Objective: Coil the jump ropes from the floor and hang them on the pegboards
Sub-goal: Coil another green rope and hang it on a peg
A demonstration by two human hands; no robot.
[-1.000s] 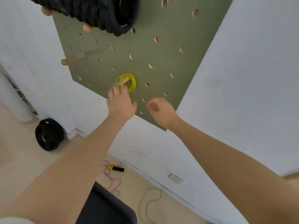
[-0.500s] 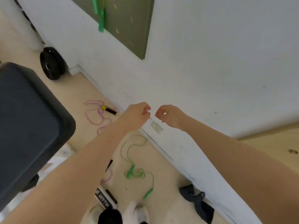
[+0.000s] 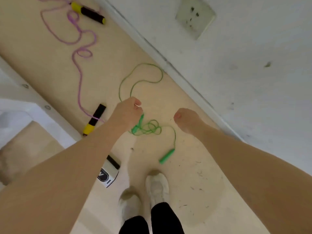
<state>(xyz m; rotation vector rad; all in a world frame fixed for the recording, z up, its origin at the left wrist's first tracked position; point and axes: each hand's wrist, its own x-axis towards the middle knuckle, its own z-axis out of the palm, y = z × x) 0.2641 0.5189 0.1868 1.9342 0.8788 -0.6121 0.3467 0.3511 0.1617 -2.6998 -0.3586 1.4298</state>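
A green jump rope [image 3: 150, 127] lies loose on the beige floor, tangled in the middle, with one green handle [image 3: 167, 156] lying free and a wide loop running toward the wall. A purple jump rope [image 3: 79, 78] with yellow-and-black handles [image 3: 94, 119] snakes over the floor to the left. My left hand [image 3: 127, 112] hovers above the green tangle with its fingers curled in and nothing in it. My right hand [image 3: 186, 119] is level with it to the right, also curled and holding nothing. No pegboard is in view.
The white wall with a baseboard runs diagonally on the right and carries a socket [image 3: 195, 17]. A white and black device [image 3: 108, 174] lies by my left shoe [image 3: 130, 205]. White furniture edges [image 3: 33, 97] border the floor on the left.
My view has swung from the pegboard down to the floor. Both hands left the coil hung on the peg and dropped, and now hover over the green rope.
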